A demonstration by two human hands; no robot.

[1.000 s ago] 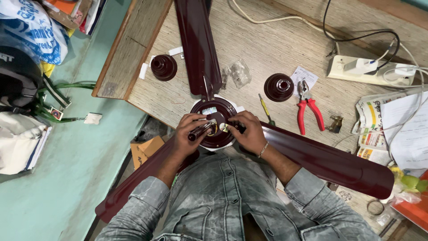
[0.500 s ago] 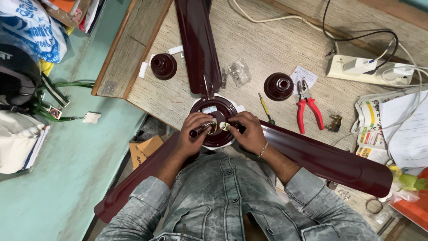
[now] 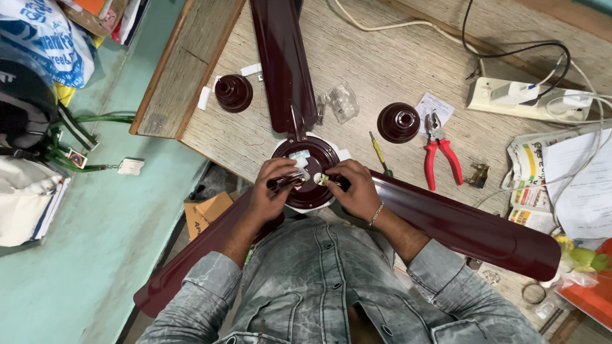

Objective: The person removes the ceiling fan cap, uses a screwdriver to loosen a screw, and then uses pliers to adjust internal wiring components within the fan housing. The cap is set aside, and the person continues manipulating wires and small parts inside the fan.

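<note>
**Inspector:** Little has moved since the earlier frame: both hands stay over the fan hub, with only a slight shift of the fingers.

**Clerk:** Nearest items?

**Inspector:** Left hand (image 3: 271, 188) is closed around a dark rod-like part at the near-left of the maroon ceiling fan motor (image 3: 310, 167). Right hand (image 3: 357, 189) has its fingers pinched together on a small piece at the hub's centre; what that piece is, I cannot tell. The motor sits at the near edge of the workbench (image 3: 395, 64), directly in front of the person.

**Clerk:** Around it?

**Inspector:** Three maroon blades run out from the hub: near-left (image 3: 191, 267), right (image 3: 472, 229), and far (image 3: 280, 57). Just right of the hub lies a yellow-handled screwdriver (image 3: 380, 155), then red-handled pliers (image 3: 441, 151).

**Clerk:** Farther back?

**Inspector:** Two maroon canopy cups, one far-left (image 3: 233, 92), one right of the far blade (image 3: 398, 121), and a clear plastic bag (image 3: 342, 100) between them. A white power strip (image 3: 529, 99) sits at far right.
</note>
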